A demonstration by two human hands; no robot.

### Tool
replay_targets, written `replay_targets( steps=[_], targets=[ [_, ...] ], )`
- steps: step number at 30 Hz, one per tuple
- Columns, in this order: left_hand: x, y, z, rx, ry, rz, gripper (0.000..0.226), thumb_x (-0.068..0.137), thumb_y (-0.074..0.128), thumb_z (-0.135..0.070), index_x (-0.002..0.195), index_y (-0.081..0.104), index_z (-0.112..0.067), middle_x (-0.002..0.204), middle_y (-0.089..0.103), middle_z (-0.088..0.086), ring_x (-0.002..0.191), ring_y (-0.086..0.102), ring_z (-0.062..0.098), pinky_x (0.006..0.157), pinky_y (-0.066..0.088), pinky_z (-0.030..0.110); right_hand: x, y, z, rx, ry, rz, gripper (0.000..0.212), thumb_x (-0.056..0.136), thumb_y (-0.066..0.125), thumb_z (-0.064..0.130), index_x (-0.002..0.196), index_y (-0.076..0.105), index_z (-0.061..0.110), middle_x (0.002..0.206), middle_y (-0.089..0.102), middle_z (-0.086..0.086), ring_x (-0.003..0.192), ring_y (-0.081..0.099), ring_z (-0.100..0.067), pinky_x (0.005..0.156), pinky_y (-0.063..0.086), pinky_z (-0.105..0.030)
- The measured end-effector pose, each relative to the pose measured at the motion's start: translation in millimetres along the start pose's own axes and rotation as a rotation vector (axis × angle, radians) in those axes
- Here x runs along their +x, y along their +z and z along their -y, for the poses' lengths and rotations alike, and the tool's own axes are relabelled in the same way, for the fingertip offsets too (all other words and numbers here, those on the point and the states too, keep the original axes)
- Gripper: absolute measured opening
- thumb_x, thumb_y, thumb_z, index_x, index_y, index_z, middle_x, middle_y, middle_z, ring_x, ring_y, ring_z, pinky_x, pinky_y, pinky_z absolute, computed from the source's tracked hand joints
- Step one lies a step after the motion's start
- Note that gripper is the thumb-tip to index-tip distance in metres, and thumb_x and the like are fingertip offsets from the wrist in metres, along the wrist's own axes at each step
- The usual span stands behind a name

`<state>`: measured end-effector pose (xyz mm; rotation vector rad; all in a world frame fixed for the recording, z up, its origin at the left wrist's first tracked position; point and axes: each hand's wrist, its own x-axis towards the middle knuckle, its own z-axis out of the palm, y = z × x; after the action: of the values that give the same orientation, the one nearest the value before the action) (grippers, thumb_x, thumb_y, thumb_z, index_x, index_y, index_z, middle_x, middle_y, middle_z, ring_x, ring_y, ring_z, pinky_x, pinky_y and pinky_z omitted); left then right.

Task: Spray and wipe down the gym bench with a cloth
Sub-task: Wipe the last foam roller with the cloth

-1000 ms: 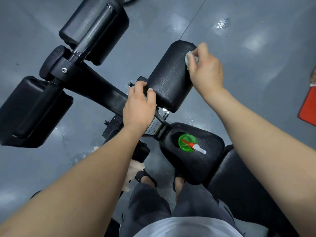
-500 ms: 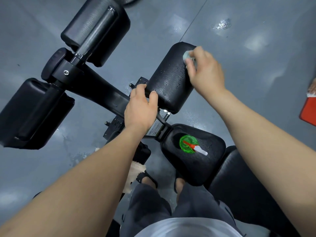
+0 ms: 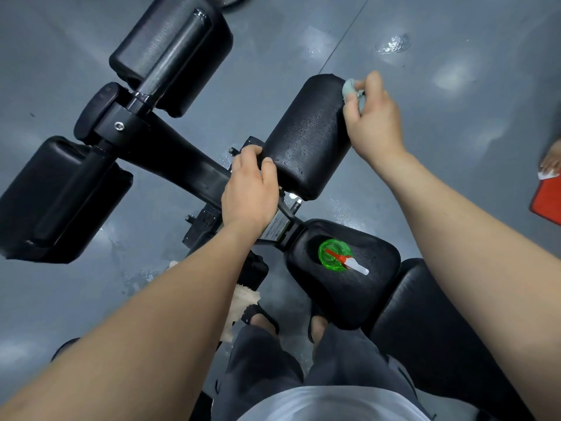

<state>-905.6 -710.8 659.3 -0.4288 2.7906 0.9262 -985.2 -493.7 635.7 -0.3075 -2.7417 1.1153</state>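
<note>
Right hand (image 3: 373,123), gripping the cloth (image 3: 349,86), edges to the far right corner of the pad (image 3: 303,138) while left hand (image 3: 250,192) still grips its near corner: wiping continues.

Right hand (image 3: 372,120) pinches cloth (image 3: 352,89) against far corner of wet black pad (image 3: 306,138). Left hand (image 3: 250,189) grips pad's near edge. Green spray bottle (image 3: 337,255) stands on seat (image 3: 364,287) nearer the body.
</note>
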Motion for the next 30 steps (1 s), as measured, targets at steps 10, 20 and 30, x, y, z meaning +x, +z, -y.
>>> replay_targets(
  steps=[10, 20, 30],
  targets=[
    [1.8, 1.8, -1.7, 0.034, -0.015, 0.015, 0.049, 0.101, 0.034, -0.047, 0.144, 0.047, -0.028, 0.145, 0.052, -0.003, 0.121, 0.056, 0.021, 0.102, 0.041, 0.040, -58.9, -1.6, -2.8, -0.054, -0.205, 0.178, 0.021, 0.103, 0.046, 0.030, 0.107, 0.049, 0.010, 0.113, 0.063, -0.004, 0.093, 0.059, -0.034, 0.072, 0.049, -0.044],
    [0.7, 2.0, -2.8, 0.041, -0.009, -0.002, 0.044, 0.101, 0.036, -0.047, 0.138, 0.051, -0.027, 0.139, 0.055, -0.003, 0.118, 0.056, 0.020, 0.092, 0.040, 0.034, 14.5, -4.7, 0.0, -0.056, -0.034, -0.001, 0.029, 0.102, 0.043, 0.036, 0.112, 0.056, 0.012, 0.118, 0.067, -0.001, 0.106, 0.058, -0.029, 0.080, 0.044, -0.039],
    [0.2, 2.1, -1.5, 0.047, -0.014, -0.003, 0.044, 0.101, 0.036, -0.046, 0.139, 0.050, -0.027, 0.140, 0.054, -0.003, 0.118, 0.055, 0.019, 0.094, 0.039, 0.036, -58.5, 0.5, 7.2, -0.008, -0.272, 0.153, 0.019, 0.103, 0.047, 0.035, 0.108, 0.057, 0.018, 0.114, 0.066, 0.003, 0.096, 0.060, -0.026, 0.074, 0.051, -0.040]
  ],
)
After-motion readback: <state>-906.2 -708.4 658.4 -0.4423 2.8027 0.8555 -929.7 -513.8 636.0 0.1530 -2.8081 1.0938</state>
